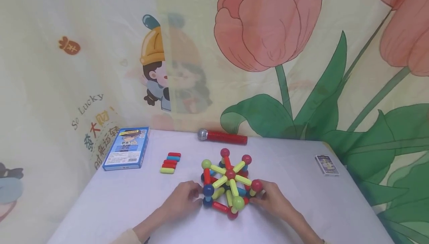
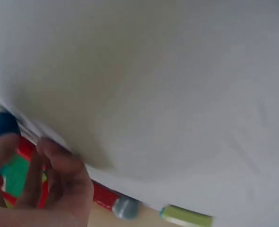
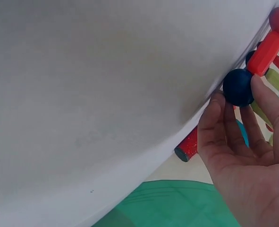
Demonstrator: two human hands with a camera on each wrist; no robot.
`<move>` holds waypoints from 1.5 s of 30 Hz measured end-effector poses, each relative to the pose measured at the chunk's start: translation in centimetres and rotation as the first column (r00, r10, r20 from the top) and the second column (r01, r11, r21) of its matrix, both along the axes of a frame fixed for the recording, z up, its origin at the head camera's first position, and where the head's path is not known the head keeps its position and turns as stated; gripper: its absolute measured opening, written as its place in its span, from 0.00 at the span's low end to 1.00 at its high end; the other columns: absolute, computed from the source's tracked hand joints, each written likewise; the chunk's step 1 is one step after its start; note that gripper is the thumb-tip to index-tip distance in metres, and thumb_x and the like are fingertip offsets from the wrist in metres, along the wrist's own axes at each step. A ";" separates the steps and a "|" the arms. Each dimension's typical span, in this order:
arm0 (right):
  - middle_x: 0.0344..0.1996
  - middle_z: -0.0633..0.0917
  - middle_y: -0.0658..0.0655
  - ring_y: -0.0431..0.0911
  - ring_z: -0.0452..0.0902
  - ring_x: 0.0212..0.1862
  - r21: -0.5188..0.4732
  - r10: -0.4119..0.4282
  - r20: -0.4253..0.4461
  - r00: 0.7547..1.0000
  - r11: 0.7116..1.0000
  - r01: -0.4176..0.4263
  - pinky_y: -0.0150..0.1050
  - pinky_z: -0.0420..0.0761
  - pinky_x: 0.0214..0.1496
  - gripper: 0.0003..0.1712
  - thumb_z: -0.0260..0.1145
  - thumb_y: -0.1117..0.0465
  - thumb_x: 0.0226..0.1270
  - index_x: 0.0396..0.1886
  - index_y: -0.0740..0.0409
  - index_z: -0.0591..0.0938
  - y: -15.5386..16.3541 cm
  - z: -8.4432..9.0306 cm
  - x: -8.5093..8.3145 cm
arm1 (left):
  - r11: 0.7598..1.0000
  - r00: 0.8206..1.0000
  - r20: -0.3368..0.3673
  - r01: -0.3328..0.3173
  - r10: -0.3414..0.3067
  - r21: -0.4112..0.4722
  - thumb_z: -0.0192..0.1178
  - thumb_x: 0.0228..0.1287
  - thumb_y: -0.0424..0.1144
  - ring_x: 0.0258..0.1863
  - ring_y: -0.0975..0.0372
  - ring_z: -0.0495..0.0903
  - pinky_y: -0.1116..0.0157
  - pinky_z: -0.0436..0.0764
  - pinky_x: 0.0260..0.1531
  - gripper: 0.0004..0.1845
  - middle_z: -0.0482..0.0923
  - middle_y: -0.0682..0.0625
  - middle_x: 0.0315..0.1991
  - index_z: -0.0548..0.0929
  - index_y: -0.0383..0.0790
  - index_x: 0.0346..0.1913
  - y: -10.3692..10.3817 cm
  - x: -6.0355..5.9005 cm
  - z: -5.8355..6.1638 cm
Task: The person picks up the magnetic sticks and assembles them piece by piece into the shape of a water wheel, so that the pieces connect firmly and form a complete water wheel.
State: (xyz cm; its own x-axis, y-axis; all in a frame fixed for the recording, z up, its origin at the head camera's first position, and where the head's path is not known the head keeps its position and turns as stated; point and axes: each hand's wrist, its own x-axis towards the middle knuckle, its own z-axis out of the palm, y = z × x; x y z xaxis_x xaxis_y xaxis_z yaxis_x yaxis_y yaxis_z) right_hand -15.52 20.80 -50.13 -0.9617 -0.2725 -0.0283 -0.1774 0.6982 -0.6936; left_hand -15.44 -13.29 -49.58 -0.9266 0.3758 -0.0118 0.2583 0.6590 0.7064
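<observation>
A wheel-like structure of magnetic rods and balls (image 1: pixel 230 174) stands on the white table. Yellow-green rods spread from a red ball on its top, with more rods and balls forming a lower layer. My left hand (image 1: pixel 183 198) holds its left side at the dark blue balls (image 1: pixel 208 190). Over in the left wrist view, thumb and curled fingers are close around a blue ball (image 2: pixel 3 125). With my right hand (image 1: pixel 274 199) I grip the lower right corner; the right wrist view shows thumb and fingers pinching a dark blue ball (image 3: pixel 238 87), joined to a red rod (image 3: pixel 265 53).
Several loose magnetic rods (image 1: pixel 170 163), red, blue and yellow-green, lie in a column left of the structure. A blue box (image 1: pixel 127 149) is at the back left. Behind the structure lies a red microphone (image 1: pixel 222 136). A small card pack (image 1: pixel 327 165) sits at the right.
</observation>
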 end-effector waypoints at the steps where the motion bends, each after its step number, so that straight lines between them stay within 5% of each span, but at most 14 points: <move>1: 0.42 0.90 0.47 0.44 0.82 0.44 0.007 0.001 -0.003 1.000 1.000 -0.001 0.43 0.90 0.45 0.25 0.86 0.65 0.56 0.54 0.56 0.88 0.0 0.1 0.1 | 0.999 0.999 -0.017 0.031 -0.032 -0.032 0.72 0.67 0.31 0.35 0.65 0.78 0.68 0.82 0.38 0.10 0.83 0.57 0.35 0.89 0.37 0.50 0.2 0.1 -0.3; 7: 0.38 0.89 0.45 0.45 0.80 0.41 0.029 0.025 -0.013 1.000 0.999 -0.025 0.42 0.88 0.44 0.22 0.87 0.66 0.54 0.48 0.57 0.88 0.2 0.4 0.8 | 0.992 0.999 0.004 0.040 -0.040 -0.118 0.80 0.59 0.39 0.34 0.65 0.76 0.65 0.80 0.37 0.18 0.80 0.59 0.34 0.89 0.38 0.50 1.2 0.1 -0.2; 11: 0.36 0.88 0.45 0.44 0.80 0.41 0.038 0.007 0.044 0.999 0.999 -0.009 0.43 0.89 0.46 0.22 0.87 0.64 0.55 0.47 0.57 0.87 -0.4 0.6 1.9 | 0.997 0.999 0.008 0.043 -0.043 -0.071 0.82 0.59 0.41 0.33 0.64 0.76 0.67 0.79 0.35 0.18 0.82 0.60 0.32 0.90 0.38 0.48 1.2 -0.2 -0.3; 17: 0.35 0.85 0.41 0.40 0.78 0.38 -0.012 0.157 0.094 0.983 0.988 -0.157 0.33 0.83 0.40 0.17 0.84 0.61 0.60 0.47 0.53 0.88 -1.4 0.3 3.5 | 1.000 0.995 -0.098 -0.001 0.004 0.026 0.79 0.61 0.31 0.34 0.63 0.78 0.68 0.80 0.36 0.12 0.88 0.55 0.33 0.92 0.34 0.46 0.4 -1.3 -0.4; 22: 0.32 0.84 0.38 0.36 0.77 0.36 -0.061 0.243 0.107 0.964 0.969 -0.238 0.30 0.81 0.38 0.14 0.83 0.58 0.64 0.47 0.52 0.89 -2.0 -0.2 3.8 | 0.998 0.994 -0.104 -0.032 0.036 0.048 0.78 0.61 0.28 0.36 0.62 0.80 0.66 0.82 0.39 0.14 0.91 0.49 0.38 0.92 0.30 0.49 0.0 -2.0 -0.3; 27: 0.32 0.86 0.39 0.36 0.79 0.36 -0.065 0.213 0.107 0.971 0.976 -0.207 0.30 0.82 0.39 0.09 0.81 0.56 0.67 0.43 0.49 0.90 -0.4 0.5 3.3 | 0.993 0.988 -0.136 -0.087 0.076 -0.075 0.79 0.62 0.31 0.44 0.56 0.85 0.57 0.88 0.47 0.17 0.90 0.47 0.46 0.91 0.35 0.54 -0.8 -1.9 1.0; 29: 0.31 0.86 0.42 0.37 0.79 0.34 -0.028 0.138 0.067 0.988 0.990 -0.137 0.30 0.82 0.38 0.09 0.81 0.57 0.66 0.41 0.51 0.88 0.7 1.0 2.7 | 0.978 0.973 -0.209 -0.135 0.100 -0.160 0.79 0.61 0.31 0.50 0.53 0.85 0.53 0.88 0.51 0.18 0.89 0.45 0.49 0.90 0.36 0.53 -2.1 -2.0 1.7; 32: 0.32 0.84 0.45 0.39 0.79 0.35 0.027 0.012 0.008 1.000 1.000 -0.012 0.31 0.84 0.38 0.15 0.83 0.59 0.63 0.42 0.53 0.85 1.6 1.4 1.6 | 0.923 0.932 -0.347 -0.225 0.109 -0.312 0.81 0.57 0.30 0.51 0.49 0.85 0.51 0.89 0.51 0.18 0.88 0.41 0.50 0.90 0.37 0.50 -4.6 -2.7 2.2; 37: 0.42 0.84 0.48 0.42 0.82 0.43 0.036 -0.043 0.013 0.999 0.998 0.042 0.34 0.88 0.38 0.26 0.86 0.62 0.58 0.53 0.55 0.82 1.3 1.2 0.2 | 0.816 0.910 -0.414 -0.229 -0.014 -0.531 0.82 0.56 0.32 0.49 0.46 0.85 0.50 0.88 0.49 0.20 0.87 0.37 0.52 0.88 0.35 0.51 -7.2 -4.1 0.8; 41: 0.42 0.85 0.49 0.43 0.82 0.43 0.038 -0.028 0.001 1.000 0.999 0.028 0.36 0.88 0.36 0.29 0.86 0.64 0.55 0.55 0.56 0.82 0.9 1.1 -0.1 | 0.790 0.889 -0.448 -0.206 -0.096 -0.578 0.82 0.56 0.32 0.55 0.42 0.84 0.46 0.88 0.53 0.24 0.85 0.34 0.54 0.87 0.32 0.55 -7.4 -4.2 -0.5; 45: 0.42 0.86 0.48 0.43 0.82 0.42 0.046 -0.003 -0.011 1.000 0.999 0.004 0.36 0.88 0.35 0.31 0.87 0.64 0.55 0.57 0.57 0.83 0.7 1.2 -0.2 | 0.793 0.879 -0.470 -0.225 -0.086 -0.567 0.82 0.55 0.29 0.56 0.41 0.83 0.44 0.87 0.53 0.22 0.84 0.34 0.52 0.88 0.31 0.53 -6.9 -3.5 -0.7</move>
State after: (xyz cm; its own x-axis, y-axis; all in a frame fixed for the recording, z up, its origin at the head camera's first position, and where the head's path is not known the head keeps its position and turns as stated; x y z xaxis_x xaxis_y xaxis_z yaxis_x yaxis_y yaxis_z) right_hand -15.77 21.50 -48.94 -0.9631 -0.2676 -0.0305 -0.1819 0.7297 -0.6591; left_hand -18.94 -20.20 -50.31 -0.9037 0.3706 0.2145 0.3760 0.9265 -0.0164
